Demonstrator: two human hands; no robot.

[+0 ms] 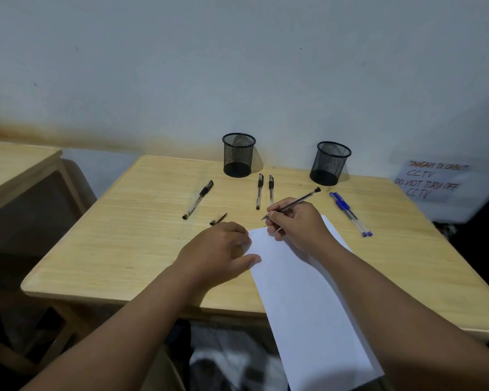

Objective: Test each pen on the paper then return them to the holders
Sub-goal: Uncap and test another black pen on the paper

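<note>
Right hand [295,225] pinches uncapped black pen [292,204], tip just beyond the paper's [302,292] far corner, barrel angling up-right toward right mesh holder [330,162]; left hand [219,251], loosely curled and holding nothing, pins the paper's corner to the counter [110,249].

Both bare forearms reach in from six o'clock. The left hand [219,249] lies palm down, fingers loosely curled toward one o'clock, thumb stretched out to three o'clock. The right hand [295,224] is closed in a writing grip on a pen [294,203], knuckles up, wrist slightly raised.
</note>
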